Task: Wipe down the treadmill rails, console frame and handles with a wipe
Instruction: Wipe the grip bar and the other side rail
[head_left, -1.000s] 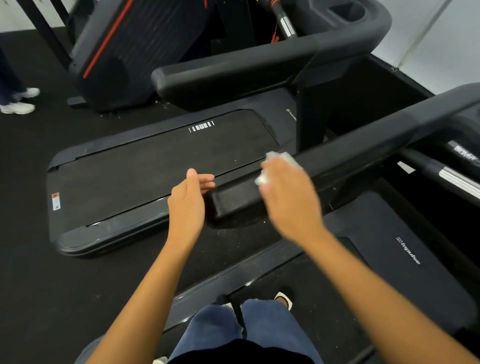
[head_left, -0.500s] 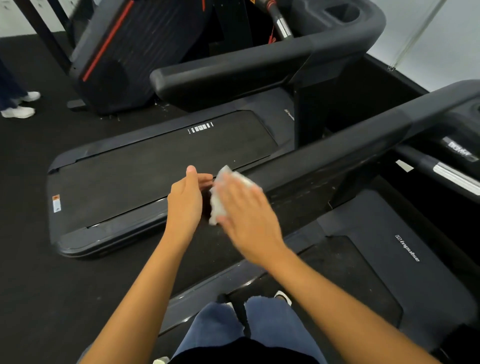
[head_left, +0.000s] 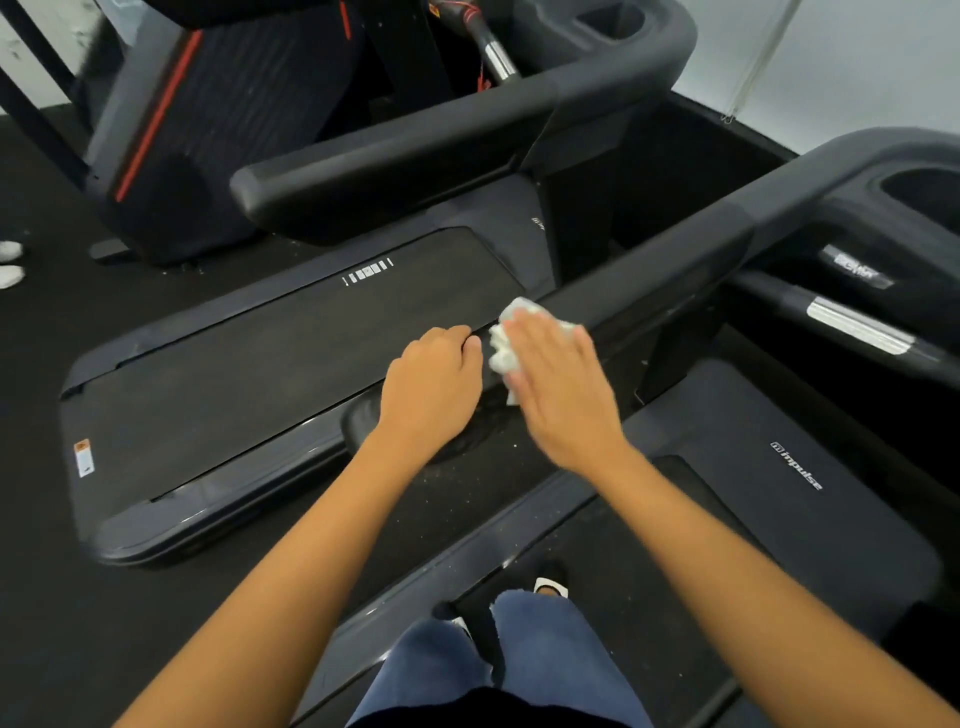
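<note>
My left hand (head_left: 431, 384) curls over the near end of the dark treadmill handrail (head_left: 675, 260) and holds it. Right beside it, my right hand (head_left: 563, 395) lies flat with straight fingers and presses a crumpled white wipe (head_left: 506, 332) onto the top of the same rail. The wipe sticks out past my fingertips and touches the rail just up from my left hand. The rail runs up and right to the console frame (head_left: 883, 171) with its cup holder.
I stand on this treadmill's deck (head_left: 810, 499). A second treadmill's belt (head_left: 270, 364) and handrail (head_left: 405, 166) lie to the left, and another machine with a red stripe (head_left: 171, 130) stands behind. Someone's white shoes (head_left: 10, 265) are at the far left. Black floor surrounds it all.
My right hand slid the wipe down the rail toward its near end, next to my left hand. My left hand closed over the rail end.
</note>
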